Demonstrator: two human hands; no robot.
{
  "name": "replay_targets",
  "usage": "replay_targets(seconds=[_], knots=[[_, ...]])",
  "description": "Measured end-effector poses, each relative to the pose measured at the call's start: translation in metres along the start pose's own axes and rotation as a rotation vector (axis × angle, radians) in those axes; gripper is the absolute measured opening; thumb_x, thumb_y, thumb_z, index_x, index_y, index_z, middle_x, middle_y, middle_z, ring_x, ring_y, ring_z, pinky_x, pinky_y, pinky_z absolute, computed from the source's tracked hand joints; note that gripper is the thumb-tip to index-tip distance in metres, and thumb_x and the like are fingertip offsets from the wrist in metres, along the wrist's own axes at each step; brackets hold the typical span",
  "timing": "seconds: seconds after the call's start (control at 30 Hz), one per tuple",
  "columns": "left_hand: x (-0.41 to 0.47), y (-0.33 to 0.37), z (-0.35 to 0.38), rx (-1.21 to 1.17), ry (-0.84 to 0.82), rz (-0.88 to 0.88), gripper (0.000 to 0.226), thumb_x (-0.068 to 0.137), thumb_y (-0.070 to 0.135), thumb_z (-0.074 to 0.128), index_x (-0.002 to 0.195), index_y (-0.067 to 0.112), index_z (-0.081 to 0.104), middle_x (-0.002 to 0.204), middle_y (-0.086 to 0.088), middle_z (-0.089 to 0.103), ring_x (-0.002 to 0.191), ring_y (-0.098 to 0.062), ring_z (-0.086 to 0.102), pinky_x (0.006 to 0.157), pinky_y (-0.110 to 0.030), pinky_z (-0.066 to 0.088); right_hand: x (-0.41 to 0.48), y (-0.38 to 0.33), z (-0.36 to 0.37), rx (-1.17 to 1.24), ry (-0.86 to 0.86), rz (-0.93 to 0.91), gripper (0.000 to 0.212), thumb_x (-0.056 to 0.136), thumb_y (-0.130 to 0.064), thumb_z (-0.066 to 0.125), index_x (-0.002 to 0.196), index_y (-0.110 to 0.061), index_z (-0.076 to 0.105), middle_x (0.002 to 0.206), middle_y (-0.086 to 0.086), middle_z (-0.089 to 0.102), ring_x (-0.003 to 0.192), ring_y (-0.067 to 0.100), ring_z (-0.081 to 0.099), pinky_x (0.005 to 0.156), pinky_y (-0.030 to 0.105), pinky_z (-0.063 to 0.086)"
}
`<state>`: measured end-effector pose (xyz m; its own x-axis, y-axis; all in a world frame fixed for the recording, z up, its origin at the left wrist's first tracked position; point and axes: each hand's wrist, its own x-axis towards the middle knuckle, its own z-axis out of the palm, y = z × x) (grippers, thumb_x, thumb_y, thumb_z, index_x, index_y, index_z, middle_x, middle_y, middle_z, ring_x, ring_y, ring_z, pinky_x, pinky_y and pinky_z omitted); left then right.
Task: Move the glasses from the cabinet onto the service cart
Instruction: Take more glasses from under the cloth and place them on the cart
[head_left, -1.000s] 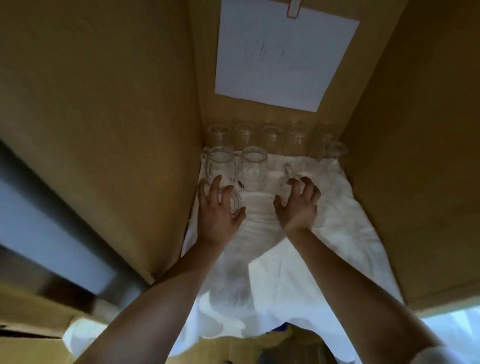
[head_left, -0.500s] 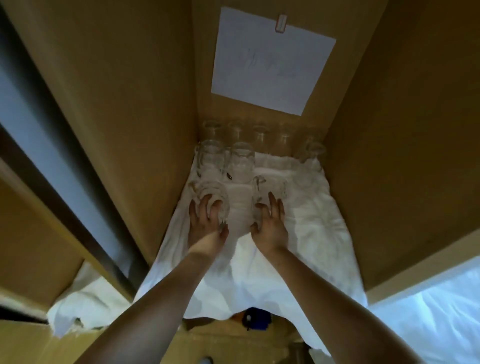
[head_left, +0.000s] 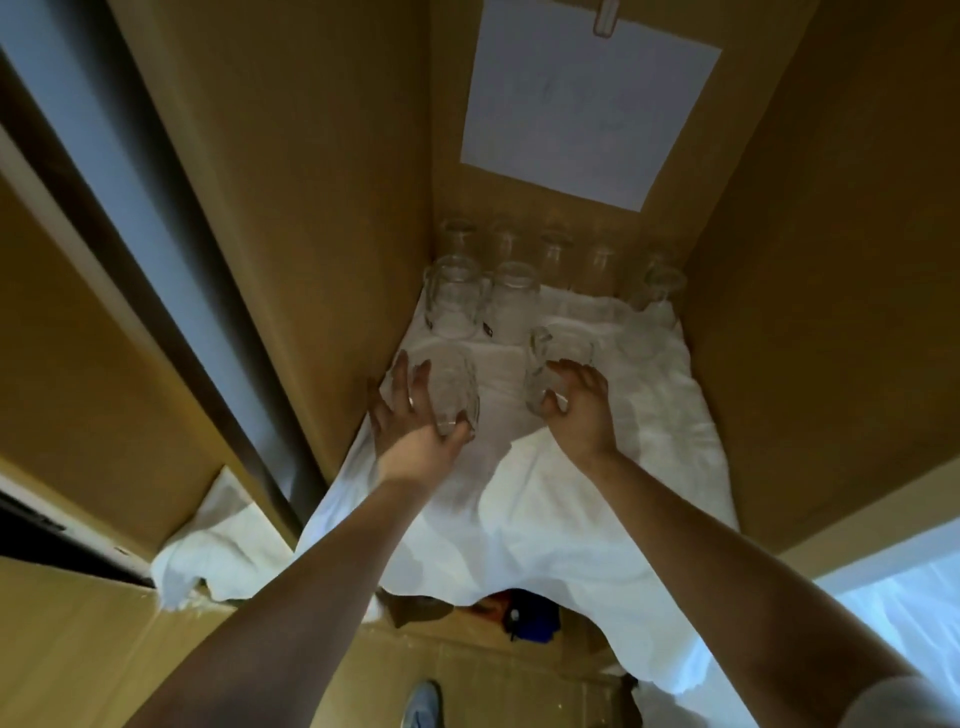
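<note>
Head view, cabinet (head_left: 332, 208) interior: since a second ago both hands have gone from reaching over the front pair of glasses to gripping them and drawing them slightly toward the lower, open edge of the shelf, away from the second row. The left hand (head_left: 415, 431) has spread fingers wrapped round the left glass (head_left: 449, 387), thumb at its near side. The right hand (head_left: 584, 415) curls over the near side of the right glass (head_left: 558, 358), a handled one. Both glasses appear to rest on or just above the white cloth (head_left: 571, 519), so the lift-out is judged only begun. The service cart is not in view. All glasses look empty. Remaining in the cabinet: two second-row glasses (head_left: 452, 296) at centre left, one right-rear glass (head_left: 662, 286), and a back row (head_left: 553, 252) below the sheet of paper (head_left: 587, 104); an exact count cannot be made.
</note>
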<state>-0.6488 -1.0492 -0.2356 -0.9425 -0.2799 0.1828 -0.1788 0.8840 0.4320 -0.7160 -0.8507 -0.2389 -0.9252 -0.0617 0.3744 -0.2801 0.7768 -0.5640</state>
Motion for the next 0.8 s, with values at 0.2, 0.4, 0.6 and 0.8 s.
replay_targets(seconds=[0.2, 0.4, 0.6, 0.8], knots=[[0.028, 0.006, -0.011, 0.027, 0.046, -0.005, 0.081, 0.082, 0.054, 0.058, 0.147, 0.016, 0.028, 0.156, -0.014, 0.016, 0.144, -0.037, 0.01, 0.116, -0.043, 0.008, 0.03, 0.0, -0.006, -0.033, 0.066, 0.103, 0.038, 0.089, -0.021, 0.061, 0.125, -0.009, 0.058, 0.127, 0.012, 0.059, 0.12, 0.032, 0.049, 0.095, 0.033, 0.039], [0.051, 0.034, -0.02, 0.079, 0.026, 0.156, 0.074, 0.087, 0.053, 0.052, 0.147, 0.021, 0.023, 0.156, -0.008, 0.012, 0.143, -0.027, 0.016, 0.111, -0.039, 0.026, 0.062, 0.002, -0.011, 0.068, -0.018, 0.416, 0.067, 0.092, -0.034, 0.057, 0.148, -0.015, 0.026, 0.151, 0.016, 0.028, 0.132, 0.04, 0.035, 0.101, 0.044, 0.038], [0.073, 0.053, 0.0, 0.226, -0.24, -0.022, 0.098, 0.084, 0.061, 0.054, 0.151, 0.013, 0.001, 0.157, -0.021, -0.001, 0.143, -0.045, 0.007, 0.115, -0.051, 0.013, 0.086, -0.015, 0.006, 0.139, -0.243, 0.506, 0.093, 0.084, -0.051, 0.063, 0.152, -0.027, 0.005, 0.158, 0.014, 0.006, 0.14, 0.036, 0.027, 0.107, 0.044, 0.035], [0.083, 0.043, 0.005, 0.31, -0.269, -0.04, 0.094, 0.076, 0.064, 0.059, 0.143, 0.013, 0.018, 0.152, -0.026, 0.011, 0.135, -0.052, 0.02, 0.111, -0.053, 0.021, 0.087, -0.014, 0.032, 0.27, -0.36, 0.587, 0.107, 0.076, -0.063, 0.065, 0.153, -0.021, 0.002, 0.151, 0.012, 0.034, 0.135, 0.034, 0.037, 0.106, 0.039, 0.036]])
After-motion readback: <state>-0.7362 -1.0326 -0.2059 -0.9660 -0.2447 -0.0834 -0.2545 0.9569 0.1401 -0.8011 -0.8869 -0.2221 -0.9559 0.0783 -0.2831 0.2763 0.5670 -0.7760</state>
